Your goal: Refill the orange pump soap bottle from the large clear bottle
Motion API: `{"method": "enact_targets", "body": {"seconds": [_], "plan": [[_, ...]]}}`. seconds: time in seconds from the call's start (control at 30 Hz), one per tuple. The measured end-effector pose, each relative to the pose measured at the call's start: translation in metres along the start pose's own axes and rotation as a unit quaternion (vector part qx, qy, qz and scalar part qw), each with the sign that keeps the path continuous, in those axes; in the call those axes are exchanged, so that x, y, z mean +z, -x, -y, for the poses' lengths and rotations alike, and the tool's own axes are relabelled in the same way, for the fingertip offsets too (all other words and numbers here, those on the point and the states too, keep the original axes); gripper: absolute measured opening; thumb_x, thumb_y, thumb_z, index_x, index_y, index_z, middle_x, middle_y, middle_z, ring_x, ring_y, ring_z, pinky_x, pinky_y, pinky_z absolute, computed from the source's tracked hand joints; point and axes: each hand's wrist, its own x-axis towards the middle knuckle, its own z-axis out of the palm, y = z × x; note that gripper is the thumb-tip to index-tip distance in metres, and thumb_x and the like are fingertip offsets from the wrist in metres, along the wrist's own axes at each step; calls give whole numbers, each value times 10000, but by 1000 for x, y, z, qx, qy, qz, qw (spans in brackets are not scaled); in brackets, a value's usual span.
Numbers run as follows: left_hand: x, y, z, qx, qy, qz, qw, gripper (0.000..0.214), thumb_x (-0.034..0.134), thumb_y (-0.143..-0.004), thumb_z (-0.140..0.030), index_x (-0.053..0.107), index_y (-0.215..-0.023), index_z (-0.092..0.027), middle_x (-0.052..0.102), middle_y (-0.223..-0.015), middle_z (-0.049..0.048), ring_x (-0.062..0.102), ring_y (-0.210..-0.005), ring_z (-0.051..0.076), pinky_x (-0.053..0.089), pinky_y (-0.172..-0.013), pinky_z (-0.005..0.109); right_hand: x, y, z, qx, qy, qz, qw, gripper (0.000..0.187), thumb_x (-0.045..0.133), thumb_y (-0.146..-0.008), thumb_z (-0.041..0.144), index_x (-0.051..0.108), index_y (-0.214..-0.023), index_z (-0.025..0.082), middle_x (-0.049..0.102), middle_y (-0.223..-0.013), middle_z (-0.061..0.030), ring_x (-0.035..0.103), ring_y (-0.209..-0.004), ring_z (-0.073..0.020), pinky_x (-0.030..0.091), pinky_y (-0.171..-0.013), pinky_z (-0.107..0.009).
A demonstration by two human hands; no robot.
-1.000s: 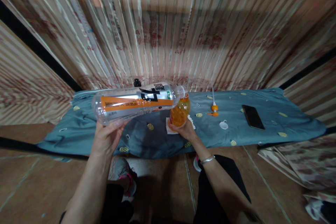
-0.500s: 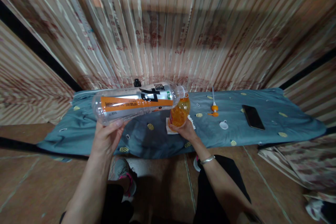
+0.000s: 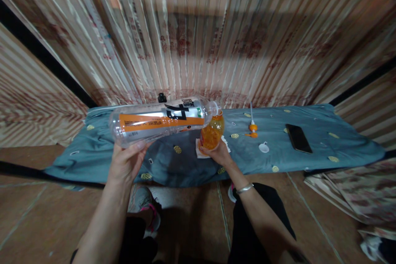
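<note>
My left hand [image 3: 126, 161] grips the base end of a large clear plastic bottle [image 3: 161, 121] with an orange and black label. It lies nearly level, and its open mouth rests over the top of a small bottle of orange liquid [image 3: 212, 132]. My right hand [image 3: 218, 154] is wrapped round the lower part of that small bottle, which stands on a white tissue [image 3: 198, 149] on the blue cloth [image 3: 312, 156]. The large bottle looks almost empty.
On the cloth to the right lie an orange pump head with a white tube [image 3: 252, 128], a small white cap [image 3: 264, 147] and a black phone [image 3: 298, 137]. A black cap [image 3: 161, 97] sits at the back. Striped panels stand behind; folded patterned material [image 3: 346, 194] lies at right.
</note>
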Motion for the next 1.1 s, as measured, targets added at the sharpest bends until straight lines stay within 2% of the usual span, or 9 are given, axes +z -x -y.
{"method": "enact_targets", "body": {"seconds": [0.17,0.37,0.5,0.63,0.93,1.1], "plan": [[-1,0,1,2,7,-3,1000,762,1193,-560,-296,922,-1271,-291,958,-1019,75,929,-1220,447,714,-1243,674,-3,-1,4,33,-21,16,999,711,1065,-639,546,753,-1233,309,960,-1283,-93,929,-1206,-401,737,-1215,-686],[-5,-1,3,-3,0,-1,1000,726,1166,-572,-286,912,-1252,-272,955,-1056,106,880,-1368,494,702,-1248,705,-4,0,9,41,-9,6,999,717,1071,-671,551,775,-1270,290,957,-1304,-117,931,-1229,-407,746,-1202,-642],[-5,-1,3,-5,-10,-16,1000,698,1164,-562,-299,916,-1215,-283,956,-1076,100,909,-1294,473,743,-1178,683,-4,-1,8,56,1,11,998,754,1085,-641,515,784,-1293,284,959,-1292,-98,929,-1253,-408,736,-1219,-642],[-3,0,4,3,-9,-21,1000,715,1185,-531,-328,918,-1193,-287,956,-1050,78,932,-1202,443,772,-1127,648,-5,-1,9,60,6,10,998,750,1096,-631,514,785,-1270,273,963,-1279,-119,928,-1259,-433,738,-1213,-653],[-3,0,2,-1,-8,-21,1000,732,1193,-523,-327,936,-1208,-288,960,-1051,84,939,-1150,441,776,-1115,661,-5,-1,7,52,-16,15,998,729,1067,-637,546,762,-1246,286,959,-1277,-122,934,-1213,-432,737,-1200,-668],[-5,-1,4,-2,-6,-21,1000,729,1201,-522,-329,941,-1203,-291,962,-1056,82,942,-1117,419,775,-1115,643,-5,-2,1,43,-16,20,999,772,1089,-635,524,774,-1298,285,958,-1271,-107,932,-1220,-416,753,-1178,-627]]}}
